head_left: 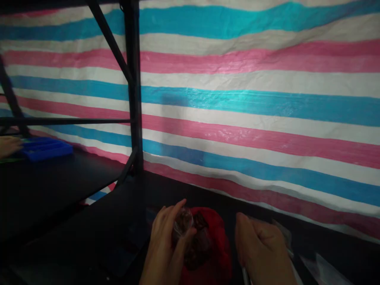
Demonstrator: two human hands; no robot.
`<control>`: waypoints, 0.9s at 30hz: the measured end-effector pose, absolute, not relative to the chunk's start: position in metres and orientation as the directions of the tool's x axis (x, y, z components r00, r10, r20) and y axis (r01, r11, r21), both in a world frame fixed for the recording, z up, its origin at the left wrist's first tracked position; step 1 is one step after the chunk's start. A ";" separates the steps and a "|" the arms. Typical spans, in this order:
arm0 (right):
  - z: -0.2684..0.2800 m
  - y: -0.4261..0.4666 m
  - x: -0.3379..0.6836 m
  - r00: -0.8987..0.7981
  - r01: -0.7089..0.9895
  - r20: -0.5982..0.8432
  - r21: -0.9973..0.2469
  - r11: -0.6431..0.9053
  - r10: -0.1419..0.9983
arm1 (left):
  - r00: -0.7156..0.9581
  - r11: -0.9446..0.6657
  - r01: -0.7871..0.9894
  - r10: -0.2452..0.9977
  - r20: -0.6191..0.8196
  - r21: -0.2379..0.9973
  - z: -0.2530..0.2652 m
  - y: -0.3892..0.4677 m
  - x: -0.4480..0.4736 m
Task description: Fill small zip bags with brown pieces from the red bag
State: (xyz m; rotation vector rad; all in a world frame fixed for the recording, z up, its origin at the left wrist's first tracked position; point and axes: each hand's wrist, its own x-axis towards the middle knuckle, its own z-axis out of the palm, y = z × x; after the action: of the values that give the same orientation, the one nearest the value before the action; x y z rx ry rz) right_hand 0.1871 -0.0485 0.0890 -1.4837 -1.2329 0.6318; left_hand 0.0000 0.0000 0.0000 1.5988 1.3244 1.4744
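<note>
A striped tarpaulin (252,103) in blue, white and pink is stretched behind the work surface and fills most of the view. A dark tabletop (97,229) is seen below it, running along the tarpaulin's lower edge. A black metal rack (135,91) is set at the tabletop's far left corner, with an upright post and slanted braces. A second dark surface is carried by the rack on the left, and a blue tray (44,148) is laid near its far left edge, with another person's hand (8,145) touching it at the frame's border.

At the near edge of the tabletop, about the middle, a red bag (215,241) is placed between the two hands. A small clear packet (184,223) of dark contents is held against the bag's left side by the left hand (164,247), the fingers curled around it. The right hand (261,249) is closed into a loose fist just beside the bag's right side; a thin pale item seems gripped in it, though what it is cannot be told. A crumpled clear plastic sheet (323,271) is seen at the near right corner.
</note>
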 end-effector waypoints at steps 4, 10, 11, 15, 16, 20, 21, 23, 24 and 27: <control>0.091 -0.047 0.179 0.267 0.351 0.191 -0.932 0.089 0.945 | -0.068 -0.334 0.221 0.932 0.356 0.917 0.005 -0.007 -0.002; 0.090 -0.047 0.176 0.278 0.366 0.177 -0.928 0.066 0.944 | -0.047 -0.270 0.107 0.960 0.276 0.957 0.004 -0.008 0.001; 0.090 -0.046 0.176 0.288 0.374 0.181 -0.925 0.064 0.940 | -0.054 -0.253 0.085 0.965 0.258 0.964 0.003 -0.007 0.002; 0.089 -0.040 0.179 0.327 0.432 0.224 -0.900 0.066 0.918 | -0.094 -0.176 -0.001 0.980 0.175 0.984 -0.002 -0.004 0.005; 0.088 -0.038 0.180 0.326 0.463 0.240 -0.884 0.066 0.914 | -0.087 -0.163 -0.019 0.983 0.161 0.986 -0.004 -0.003 0.005; 0.077 -0.028 0.180 0.273 0.678 0.271 -0.735 0.015 0.923 | -0.056 -0.198 -0.024 0.979 0.196 0.980 -0.012 -0.003 0.006; 0.073 -0.026 0.179 0.249 0.732 0.267 -0.681 -0.001 0.931 | -0.049 -0.220 -0.014 0.975 0.219 0.975 -0.014 -0.003 0.007; 0.063 -0.023 0.176 0.178 0.812 0.216 -0.584 -0.019 0.960 | -0.044 -0.255 0.007 0.966 0.255 0.967 -0.016 -0.003 0.009; 0.058 -0.022 0.174 0.144 0.838 0.171 -0.545 -0.028 0.975 | -0.035 -0.261 0.016 0.965 0.261 0.965 -0.017 -0.004 0.010; 0.046 -0.021 0.171 0.088 0.883 0.037 -0.465 -0.061 0.995 | -0.024 -0.228 0.013 0.973 0.228 0.974 -0.011 -0.007 0.013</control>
State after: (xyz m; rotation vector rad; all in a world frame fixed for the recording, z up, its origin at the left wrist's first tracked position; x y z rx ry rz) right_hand 0.1713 -0.0208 0.0459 -2.0060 -1.8523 0.4177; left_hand 0.0133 -0.0071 -0.0113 1.3727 1.1183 1.3913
